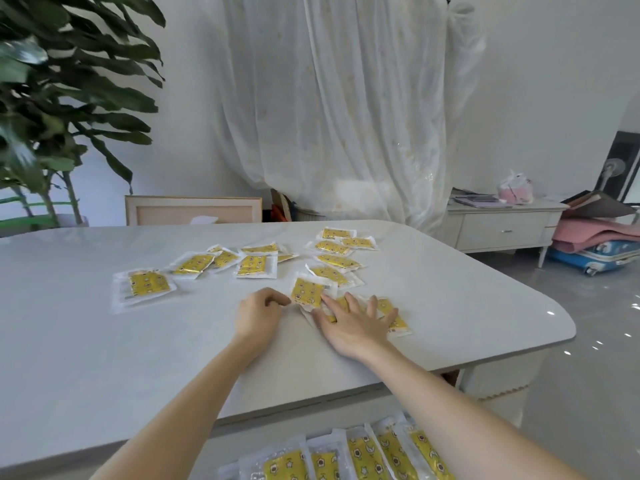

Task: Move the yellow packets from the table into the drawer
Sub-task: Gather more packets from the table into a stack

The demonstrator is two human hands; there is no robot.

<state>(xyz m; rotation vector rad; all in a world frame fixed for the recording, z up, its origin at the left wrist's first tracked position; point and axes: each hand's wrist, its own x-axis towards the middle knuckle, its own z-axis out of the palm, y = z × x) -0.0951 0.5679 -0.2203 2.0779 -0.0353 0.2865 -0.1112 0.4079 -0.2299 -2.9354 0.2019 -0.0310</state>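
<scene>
Two hands out over the white table (104, 341), head view only. My right hand (356, 325) lies flat, fingers spread wide, palm down on a small heap of yellow packets (394, 315) near the table's right edge; the index fingertip touches the packet at the heap's far end (306, 289). My left hand (258, 315) is curled loosely, thumb and fingers bent toward each other just beside that same packet; cannot tell whether they pinch its clear border. More yellow packets (252, 265) lie scattered farther back, one set apart to the left (149, 284). Below the table's near edge, a row of packets (363, 457) already lies in the drawer, overlapping side by side.
</scene>
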